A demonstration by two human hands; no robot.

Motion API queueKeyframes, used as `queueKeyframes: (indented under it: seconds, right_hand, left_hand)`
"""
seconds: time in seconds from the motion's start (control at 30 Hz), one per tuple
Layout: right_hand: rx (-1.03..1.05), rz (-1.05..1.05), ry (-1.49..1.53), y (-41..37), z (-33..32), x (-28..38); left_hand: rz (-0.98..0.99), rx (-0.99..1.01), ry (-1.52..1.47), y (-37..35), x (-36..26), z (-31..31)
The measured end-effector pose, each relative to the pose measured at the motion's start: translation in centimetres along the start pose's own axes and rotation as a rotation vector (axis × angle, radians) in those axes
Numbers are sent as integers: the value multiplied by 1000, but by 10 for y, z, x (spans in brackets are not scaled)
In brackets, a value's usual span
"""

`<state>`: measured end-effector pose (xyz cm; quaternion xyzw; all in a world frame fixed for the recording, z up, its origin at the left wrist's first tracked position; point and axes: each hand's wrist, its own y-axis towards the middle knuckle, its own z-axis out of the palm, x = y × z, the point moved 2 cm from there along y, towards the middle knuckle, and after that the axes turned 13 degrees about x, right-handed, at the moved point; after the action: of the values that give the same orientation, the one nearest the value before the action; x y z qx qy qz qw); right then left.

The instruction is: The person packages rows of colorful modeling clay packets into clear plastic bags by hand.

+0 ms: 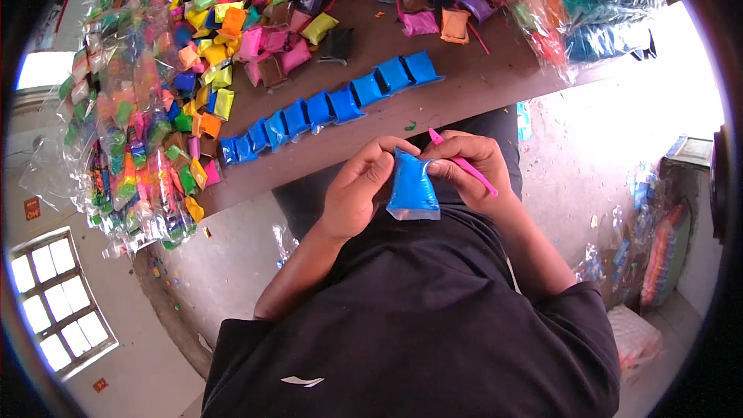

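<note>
Between my two hands, in front of my chest, hangs a small clear packet of blue soft material [412, 186]. My left hand [362, 186] pinches its upper left corner between thumb and fingers. At the upper right corner, the thumb and fingers of my right hand [474, 162] are closed on the packet as well. A thin pink plastic tool [464, 162] lies across that right hand, tucked among its fingers. Beyond my hands, a slanting row of several blue packets [317, 108] lies along the near part of the brown table [364, 31].
Many small coloured packets [232, 23] are heaped on the table's left and far side. Clear bags with strips of coloured packets [131, 147] hang over its left edge. Bags of blue and green packets [607, 8] lie at the far right. Plastic bags [619, 240] lie on the floor.
</note>
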<state>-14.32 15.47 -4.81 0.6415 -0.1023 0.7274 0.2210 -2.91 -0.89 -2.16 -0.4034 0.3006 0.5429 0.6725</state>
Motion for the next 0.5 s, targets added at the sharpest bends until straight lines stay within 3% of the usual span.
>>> queueKeyframes:
  seconds: [0.27, 0.33, 0.43, 0.5]
  right_hand:
    - [15, 19, 238, 1, 6, -7]
    - [11, 14, 257, 3, 8, -7]
    - [-46, 22, 212, 5, 9, -6]
    - [-88, -12, 24, 7, 6, -1]
  left_hand:
    - [175, 79, -30, -5, 14, -9]
    - [311, -45, 214, -4, 14, -7]
    - [359, -227, 463, -4, 15, 0]
    - [347, -247, 300, -4, 9, 2]
